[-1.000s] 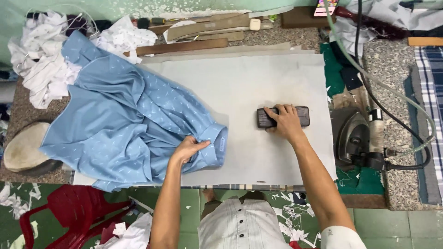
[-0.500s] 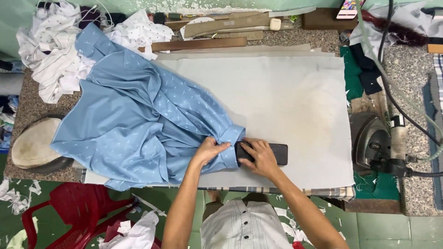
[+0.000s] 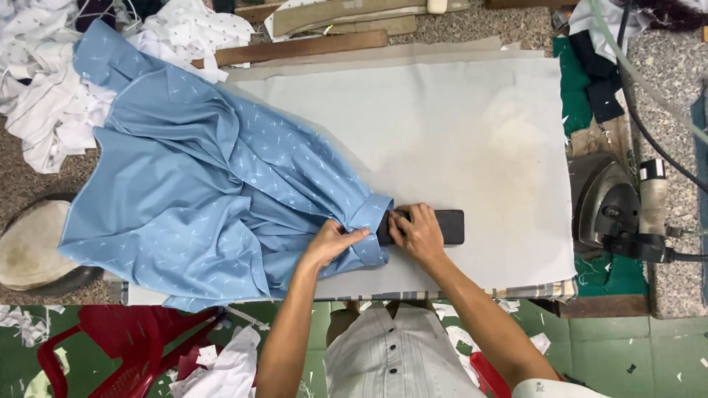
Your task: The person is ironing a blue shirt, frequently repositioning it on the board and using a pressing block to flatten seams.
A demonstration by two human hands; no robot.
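Blue patterned shirt (image 3: 221,191) heaped across left half of pale ironing pad (image 3: 472,125), body rumpled and spilling over near edge; one sleeve end, the cuff (image 3: 371,221), drawn out onto flat pad near the front edge. Left hand (image 3: 333,242) pinching cuff fabric between thumb and fingers, closed on the cloth. Right hand (image 3: 419,232) pressed palm-down on a flat black block (image 3: 435,227), fingers curled over its left end, butted against cuff edge; block touching or partly under the cuff, exact overlap hidden by fingers.

Judged progress: early. Only the cuff laid out and being lined up with the block; sleeve, body and collar all creased, no pressed area visible anywhere on the shirt. Iron (image 3: 605,206) parked on right side of table, well apart from both hands, hose and cable trailing off right.

Further out: pile of white garments (image 3: 51,96) at upper left, wooden slats (image 3: 295,48) along far edge, red plastic chair (image 3: 110,357) and cloth scraps on green floor below.
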